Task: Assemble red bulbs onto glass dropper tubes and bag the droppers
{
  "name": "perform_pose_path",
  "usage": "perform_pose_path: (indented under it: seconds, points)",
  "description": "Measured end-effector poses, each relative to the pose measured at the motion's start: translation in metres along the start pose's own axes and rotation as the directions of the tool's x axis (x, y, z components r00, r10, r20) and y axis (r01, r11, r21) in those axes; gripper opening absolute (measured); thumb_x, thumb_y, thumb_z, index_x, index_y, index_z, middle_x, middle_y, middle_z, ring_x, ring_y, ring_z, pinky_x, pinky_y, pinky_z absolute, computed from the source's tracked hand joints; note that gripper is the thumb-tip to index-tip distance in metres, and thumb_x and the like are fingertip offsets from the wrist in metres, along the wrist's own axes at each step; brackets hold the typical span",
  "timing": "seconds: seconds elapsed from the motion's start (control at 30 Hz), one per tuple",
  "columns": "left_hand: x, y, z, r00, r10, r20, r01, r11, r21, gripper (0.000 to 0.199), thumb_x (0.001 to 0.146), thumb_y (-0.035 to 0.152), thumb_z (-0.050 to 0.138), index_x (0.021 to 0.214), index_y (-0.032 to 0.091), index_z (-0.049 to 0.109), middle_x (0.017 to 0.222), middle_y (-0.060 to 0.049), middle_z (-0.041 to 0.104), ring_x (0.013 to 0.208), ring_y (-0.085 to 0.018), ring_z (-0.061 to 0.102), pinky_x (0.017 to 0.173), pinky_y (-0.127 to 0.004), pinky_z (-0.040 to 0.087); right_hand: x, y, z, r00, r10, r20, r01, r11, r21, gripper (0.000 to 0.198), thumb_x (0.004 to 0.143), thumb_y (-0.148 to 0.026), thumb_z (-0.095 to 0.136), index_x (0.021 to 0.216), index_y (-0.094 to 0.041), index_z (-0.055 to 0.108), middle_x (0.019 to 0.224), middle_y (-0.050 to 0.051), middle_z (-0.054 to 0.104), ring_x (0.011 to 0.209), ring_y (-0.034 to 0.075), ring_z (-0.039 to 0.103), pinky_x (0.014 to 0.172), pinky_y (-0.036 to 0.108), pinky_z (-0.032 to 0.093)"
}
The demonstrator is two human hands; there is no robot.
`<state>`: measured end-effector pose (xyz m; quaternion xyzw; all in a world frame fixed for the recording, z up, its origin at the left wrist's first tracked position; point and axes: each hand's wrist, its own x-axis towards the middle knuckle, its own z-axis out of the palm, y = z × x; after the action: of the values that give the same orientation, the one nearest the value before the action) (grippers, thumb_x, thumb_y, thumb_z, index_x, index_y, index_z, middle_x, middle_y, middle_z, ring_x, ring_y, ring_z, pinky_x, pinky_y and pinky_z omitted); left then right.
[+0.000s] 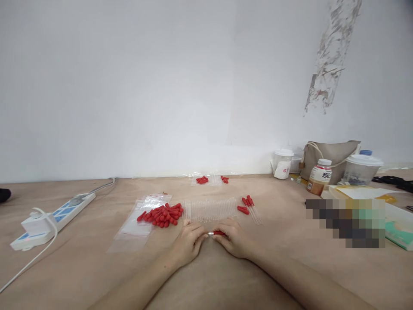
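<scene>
Close to the table's near side, my left hand (190, 240) pinches a glass dropper tube (211, 234), most of it hidden by the fingers. My right hand (235, 238) grips a red rubber bulb (219, 233), which meets the end of that tube. Just beyond my hands lies a row of clear glass tubes (211, 209). To the left, a heap of red rubber bulbs (164, 215) rests partly on clear plastic bags (134, 232). On the right lie several droppers with bulbs fitted (251, 206), beside loose red bulbs (243, 209).
More red bulbs (202, 179) and tubes in plastic lie by the wall. A power strip (61, 217) with a white cable stands at left. To the right are a lidded cup (283, 163), a bottle (319, 177), a bag (335, 157) and a plastic tub (363, 170).
</scene>
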<state>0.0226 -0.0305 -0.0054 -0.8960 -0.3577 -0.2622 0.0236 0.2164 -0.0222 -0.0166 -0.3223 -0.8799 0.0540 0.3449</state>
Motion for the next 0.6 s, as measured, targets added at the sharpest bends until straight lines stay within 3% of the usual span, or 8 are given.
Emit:
perform_pose_path:
  seconds: [0.17, 0.23, 0.3, 0.4, 0.47, 0.53, 0.6]
  points:
    - [0.002, 0.0, 0.001, 1.0, -0.015, 0.005, 0.015, 1.0, -0.005, 0.021, 0.087, 0.02, 0.036, 0.083, 0.019, 0.057, 0.071, -0.001, 0.059, 0.069, -0.015, 0.053, 0.069, -0.029, 0.03, 0.002, 0.001, -0.005, 1.0, 0.021, -0.004, -0.02, 0.995, 0.096, 0.015, 0.081, -0.023, 0.046, 0.086, -0.02, 0.06, 0.081, 0.003, 0.061, 0.079, 0.014, 0.053, 0.074, 0.028, 0.038]
    - [0.003, -0.001, 0.002, 1.0, -0.027, -0.004, 0.027, 1.0, -0.012, 0.021, 0.088, 0.021, 0.037, 0.085, 0.02, 0.057, 0.074, -0.001, 0.061, 0.071, -0.015, 0.054, 0.07, -0.029, 0.031, 0.003, 0.003, -0.004, 0.998, 0.066, -0.02, -0.06, 0.973, 0.225, 0.015, 0.081, -0.023, 0.046, 0.085, -0.021, 0.061, 0.082, 0.003, 0.06, 0.079, 0.014, 0.053, 0.073, 0.027, 0.04]
    - [0.003, -0.001, 0.002, 0.999, -0.036, -0.023, 0.035, 0.999, -0.036, 0.02, 0.088, 0.022, 0.037, 0.09, 0.021, 0.057, 0.079, -0.001, 0.062, 0.074, -0.015, 0.055, 0.071, -0.029, 0.032, 0.005, 0.005, 0.0, 0.981, 0.185, -0.066, -0.143, 0.904, 0.402, 0.013, 0.078, -0.026, 0.05, 0.086, -0.02, 0.059, 0.078, 0.002, 0.059, 0.074, 0.013, 0.054, 0.069, 0.027, 0.043]
    - [0.003, 0.0, 0.001, 0.998, -0.031, -0.057, 0.027, 0.997, -0.074, 0.018, 0.087, 0.022, 0.041, 0.099, 0.022, 0.054, 0.086, -0.001, 0.063, 0.079, -0.015, 0.055, 0.073, -0.028, 0.033, 0.01, 0.006, 0.006, 0.9, 0.418, -0.126, -0.226, 0.695, 0.683, 0.025, 0.068, -0.033, 0.062, 0.086, -0.019, 0.053, 0.072, 0.001, 0.057, 0.068, 0.013, 0.055, 0.062, 0.026, 0.045]
    - [0.002, 0.001, -0.001, 0.996, -0.04, -0.084, 0.033, 0.996, -0.077, 0.024, 0.086, 0.023, 0.044, 0.11, 0.023, 0.049, 0.093, -0.002, 0.061, 0.083, -0.016, 0.054, 0.077, -0.029, 0.033, 0.016, 0.01, 0.002, 0.855, 0.503, -0.127, -0.226, 0.582, 0.782, 0.032, 0.063, -0.038, 0.065, 0.085, -0.018, 0.052, 0.07, 0.0, 0.057, 0.066, 0.013, 0.055, 0.06, 0.025, 0.045]
    - [0.001, 0.001, -0.003, 0.991, -0.071, -0.114, 0.064, 0.996, -0.069, 0.033, 0.085, 0.025, 0.046, 0.117, 0.023, 0.043, 0.1, -0.004, 0.059, 0.088, -0.017, 0.053, 0.081, -0.031, 0.033, 0.023, 0.021, -0.014, 0.815, 0.559, -0.149, -0.243, 0.565, 0.789, 0.035, 0.063, -0.043, 0.063, 0.086, -0.018, 0.054, 0.069, 0.0, 0.057, 0.064, 0.013, 0.056, 0.059, 0.025, 0.045]
    - [-0.001, 0.0, -0.003, 0.986, -0.104, -0.127, 0.097, 0.993, -0.059, 0.034, 0.084, 0.026, 0.047, 0.118, 0.023, 0.042, 0.105, -0.005, 0.056, 0.093, -0.018, 0.051, 0.084, -0.033, 0.032, 0.03, 0.041, -0.037, 0.754, 0.623, -0.208, -0.314, 0.62, 0.72, 0.04, 0.069, -0.048, 0.054, 0.096, -0.017, 0.057, 0.07, 0.001, 0.059, 0.062, 0.013, 0.055, 0.058, 0.026, 0.045]
